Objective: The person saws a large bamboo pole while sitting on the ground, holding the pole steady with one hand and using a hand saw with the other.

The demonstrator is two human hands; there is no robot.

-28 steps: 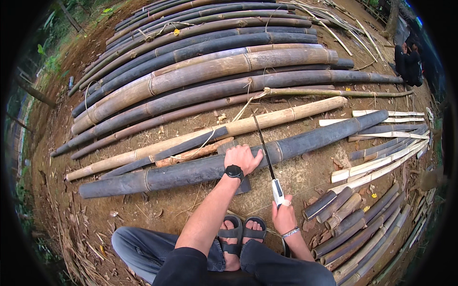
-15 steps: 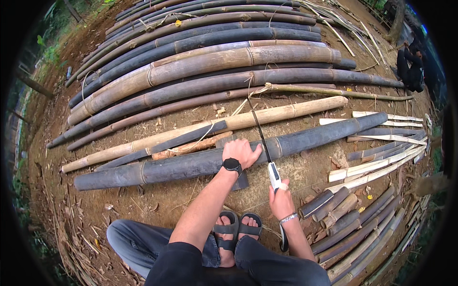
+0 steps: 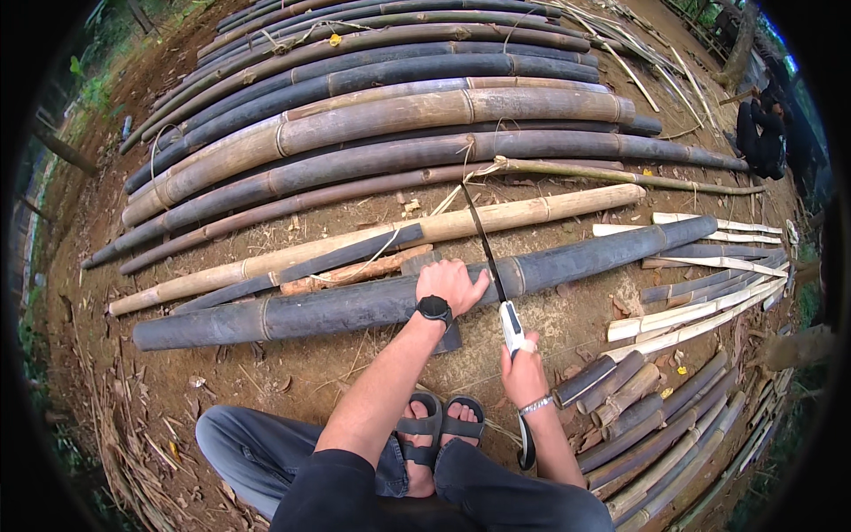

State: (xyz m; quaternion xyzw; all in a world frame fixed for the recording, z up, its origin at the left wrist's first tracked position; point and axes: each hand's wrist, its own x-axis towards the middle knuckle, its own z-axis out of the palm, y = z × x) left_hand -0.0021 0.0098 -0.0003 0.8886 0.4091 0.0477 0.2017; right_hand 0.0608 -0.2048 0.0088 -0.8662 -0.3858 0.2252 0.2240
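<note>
1. Pushed away from the person since the earliest view, the saw (image 3: 510, 319) has its white-and-black handle closer to the dark bamboo pole (image 3: 355, 312), with the right hand (image 3: 525, 372) carried forward too.
2. That hand's fingers are wrapped closed around the handle; a bracelet (image 3: 535, 406) circles the wrist.
3. Left hand (image 3: 450, 285): it bears down from above on the pole, just left of the blade, fingers bent over the far side and holding it. Their tips are hidden from me.
4. We have the dark pole lying crosswise above the ground (image 3: 310, 365), in front of the person's sandals (image 3: 421, 430), over a dark piece of wood (image 3: 448, 340). The thin blade crosses it; how deep it sits, I cannot tell.
5. Beyond lies a pale pole (image 3: 567, 206), then a broad row of bamboo poles (image 3: 381, 124).
6. To the right are short bamboo pieces (image 3: 581, 379) and pale split strips (image 3: 700, 310); farther back, another person (image 3: 764, 133).
</note>
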